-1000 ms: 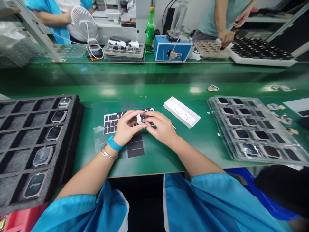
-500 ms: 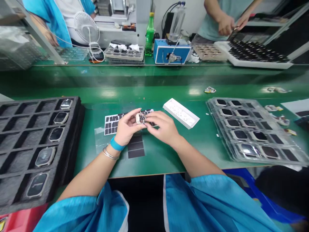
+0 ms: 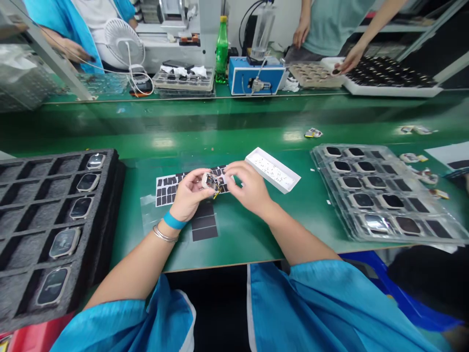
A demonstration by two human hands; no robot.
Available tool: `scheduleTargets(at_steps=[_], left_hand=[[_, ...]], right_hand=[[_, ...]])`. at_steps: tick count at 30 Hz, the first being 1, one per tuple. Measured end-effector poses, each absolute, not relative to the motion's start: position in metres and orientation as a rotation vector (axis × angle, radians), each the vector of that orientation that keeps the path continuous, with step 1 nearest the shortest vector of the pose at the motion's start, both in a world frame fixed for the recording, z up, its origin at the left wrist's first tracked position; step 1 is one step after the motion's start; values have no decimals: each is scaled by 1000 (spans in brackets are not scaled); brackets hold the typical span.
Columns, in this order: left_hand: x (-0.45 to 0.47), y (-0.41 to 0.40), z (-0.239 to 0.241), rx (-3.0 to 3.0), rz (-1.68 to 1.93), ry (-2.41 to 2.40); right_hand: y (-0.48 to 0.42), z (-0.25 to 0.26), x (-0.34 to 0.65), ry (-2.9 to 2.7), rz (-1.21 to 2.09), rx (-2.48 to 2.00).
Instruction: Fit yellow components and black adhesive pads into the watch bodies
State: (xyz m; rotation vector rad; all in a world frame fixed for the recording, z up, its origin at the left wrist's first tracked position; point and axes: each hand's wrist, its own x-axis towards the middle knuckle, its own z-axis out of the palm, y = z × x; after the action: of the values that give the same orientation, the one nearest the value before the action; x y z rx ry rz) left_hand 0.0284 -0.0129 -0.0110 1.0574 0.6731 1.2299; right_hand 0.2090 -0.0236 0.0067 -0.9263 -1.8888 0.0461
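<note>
My left hand [image 3: 188, 195] is closed around a small pale watch case [image 3: 209, 181], held up with its open inside facing me. My right hand [image 3: 248, 188] sits just to the right of it, its fingertips pinched near the case's edge; what they pinch is too small to make out. Both hands hover over a sheet of small black adhesive pads [image 3: 166, 189] on the green bench. A white tray of tiny parts [image 3: 273, 169] lies just beyond my right hand.
A black foam tray [image 3: 25, 215] with several watch cases fills the left. A clear blister tray [image 3: 384, 195] of watch cases lies at the right. Across the bench stand a fan [image 3: 122, 36], a green bottle [image 3: 221, 49] and a blue box [image 3: 256, 73]. Other people work there.
My right hand has drawn slightly right and apart from the case, which my left hand has tilted up. The person opposite has lowered a hand to the black tray.
</note>
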Motion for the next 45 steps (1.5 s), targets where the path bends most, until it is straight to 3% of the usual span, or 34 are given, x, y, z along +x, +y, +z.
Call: scheduleTargets(at_steps=[5, 8, 10, 13, 18, 20, 23, 34, 45], left_hand=[[24, -16, -4, 872, 1030, 583], [22, -17, -4, 820, 974, 538], [22, -17, -4, 790, 948, 510], [21, -16, -6, 761, 910, 479], [17, -15, -7, 805, 907, 459], [14, -14, -7, 832, 932, 468], [9, -9, -4, 845, 979, 482], [14, -9, -3, 850, 907, 558], [22, -12, -12, 806, 650, 547]], right_hand=[[-9, 19, 276, -1636, -94, -1556], [0, 19, 311, -1583, 4, -2038], [4, 17, 312, -1586, 76, -2113], [0, 13, 279, -1616, 317, -1716], [-28, 5, 202, -1483, 1460, -877], [-35, 3, 190, -1418, 1724, -788], [-34, 4, 196, -1361, 1864, -944], [-31, 21, 214, -1179, 1387, -883], [-34, 6, 207, -1669, 655, -957]])
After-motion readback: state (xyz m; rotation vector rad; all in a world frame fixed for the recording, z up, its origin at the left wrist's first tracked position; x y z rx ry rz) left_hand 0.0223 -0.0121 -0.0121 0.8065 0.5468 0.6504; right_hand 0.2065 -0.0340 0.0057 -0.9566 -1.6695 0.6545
